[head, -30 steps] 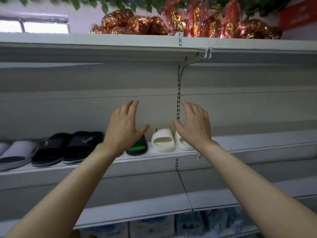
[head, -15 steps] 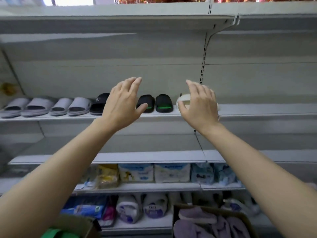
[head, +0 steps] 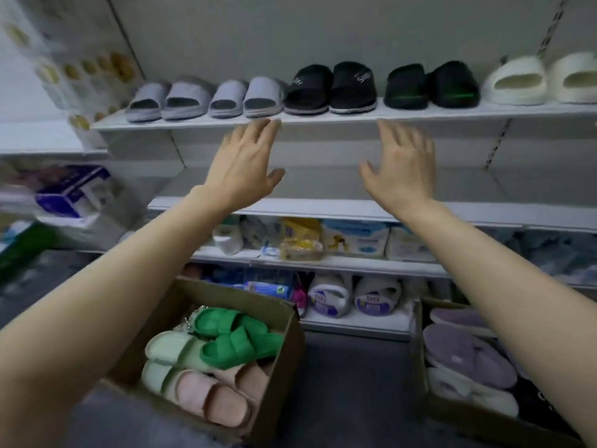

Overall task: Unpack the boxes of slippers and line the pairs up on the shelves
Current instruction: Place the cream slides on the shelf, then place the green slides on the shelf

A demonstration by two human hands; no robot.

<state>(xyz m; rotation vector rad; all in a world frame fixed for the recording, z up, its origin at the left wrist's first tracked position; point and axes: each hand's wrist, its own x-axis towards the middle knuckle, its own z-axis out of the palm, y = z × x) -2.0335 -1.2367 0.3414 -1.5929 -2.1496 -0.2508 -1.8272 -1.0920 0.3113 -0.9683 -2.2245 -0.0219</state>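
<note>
Both hands, left (head: 244, 168) and right (head: 400, 169), spread flat and empty just below the shelf (head: 323, 119) of lined-up slippers (head: 329, 88).

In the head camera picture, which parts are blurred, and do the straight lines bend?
Head view: the packs at the left edge are smeared by motion; both hands, left and right, look slightly soft; the slipper shelf bows from wide-angle distortion; the green slippers in the box are fairly sharp.
</note>
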